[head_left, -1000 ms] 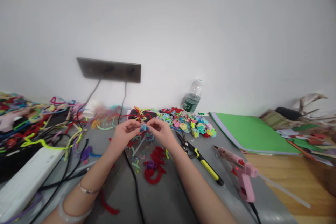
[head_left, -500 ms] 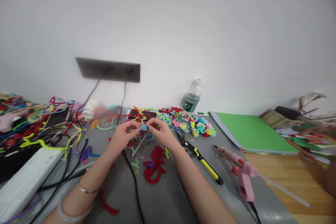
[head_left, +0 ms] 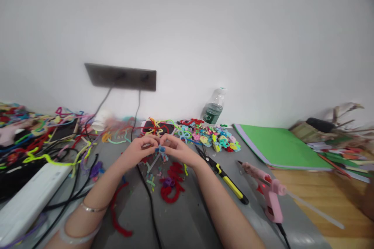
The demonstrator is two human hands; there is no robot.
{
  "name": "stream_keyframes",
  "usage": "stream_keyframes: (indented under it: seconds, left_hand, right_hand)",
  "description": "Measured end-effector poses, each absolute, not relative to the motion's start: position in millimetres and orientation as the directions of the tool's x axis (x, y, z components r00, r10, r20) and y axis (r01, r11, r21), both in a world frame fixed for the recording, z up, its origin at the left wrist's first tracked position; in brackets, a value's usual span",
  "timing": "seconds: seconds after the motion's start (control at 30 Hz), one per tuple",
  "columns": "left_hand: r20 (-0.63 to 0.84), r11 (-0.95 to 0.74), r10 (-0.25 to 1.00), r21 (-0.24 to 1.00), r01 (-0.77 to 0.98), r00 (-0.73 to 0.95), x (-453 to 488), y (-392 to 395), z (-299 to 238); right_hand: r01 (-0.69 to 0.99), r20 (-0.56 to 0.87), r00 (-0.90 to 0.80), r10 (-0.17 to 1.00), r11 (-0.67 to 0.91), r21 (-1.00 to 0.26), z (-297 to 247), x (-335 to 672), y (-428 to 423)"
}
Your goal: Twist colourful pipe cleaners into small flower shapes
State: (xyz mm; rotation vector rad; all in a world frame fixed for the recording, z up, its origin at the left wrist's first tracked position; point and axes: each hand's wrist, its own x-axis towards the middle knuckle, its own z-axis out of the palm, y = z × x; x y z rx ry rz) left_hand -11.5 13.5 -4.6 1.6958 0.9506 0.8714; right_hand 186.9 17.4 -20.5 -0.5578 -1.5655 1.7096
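Note:
Between the fingertips of both hands is a small light-blue pipe-cleaner piece (head_left: 163, 155), its exact shape partly hidden by the fingers. My left hand (head_left: 141, 151) pinches it from the left, and my right hand (head_left: 177, 151) pinches it from the right, thumbs nearly meeting. Just below on the grey table lie a clear glue stick (head_left: 152, 163) and small pipe-cleaner scraps (head_left: 151, 182). Nearer to me is a coiled red pipe cleaner (head_left: 171, 196) with a purple bit (head_left: 168, 182) on it.
Yellow-and-black pliers (head_left: 230, 185) and a pink glue gun (head_left: 270, 194) lie to the right. Pipe-cleaner flowers (head_left: 216, 140) are heaped before a water bottle (head_left: 214, 109). Green sheets (head_left: 277, 146) lie further right. Black cables (head_left: 149, 198), a white power strip (head_left: 32, 198) and loose pipe cleaners crowd the left.
Both hands have tipped slightly downward and drawn closer together, still on the blue piece. My left forearm has shifted left, uncovering more of a red pipe cleaner beside it.

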Motion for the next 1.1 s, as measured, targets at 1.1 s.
stream_keyframes:
  seconds: [1.1]
  left_hand:
    - [0.315, -0.437, 0.882, 0.826, 0.356, 0.351, -1.3, 6.4, -17.4]
  right_hand:
    - [-0.194, 0.061, -0.45, 0.891, -0.031, -0.981, -24.6, 185.2, 22.1]
